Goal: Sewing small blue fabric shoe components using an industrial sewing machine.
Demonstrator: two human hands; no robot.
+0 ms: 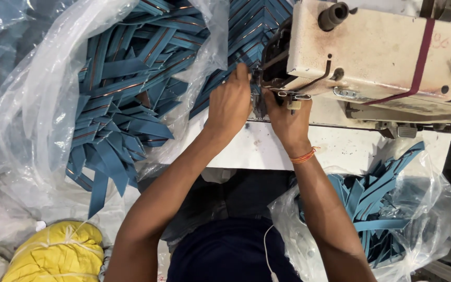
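My left hand (229,103) and my right hand (287,119) meet at the needle end of a cream sewing machine (377,57). Both pinch a teal fabric strip (259,102) under the presser foot, mostly hidden by my fingers. An orange thread band circles my right wrist (304,155). My left fingers point up toward the machine head.
A large clear plastic bag of several teal strips (121,94) lies at the left. A second bag of teal strips (377,203) sits at the lower right. A yellow cloth bundle (58,256) is at the bottom left. The white table edge (257,151) runs under my wrists.
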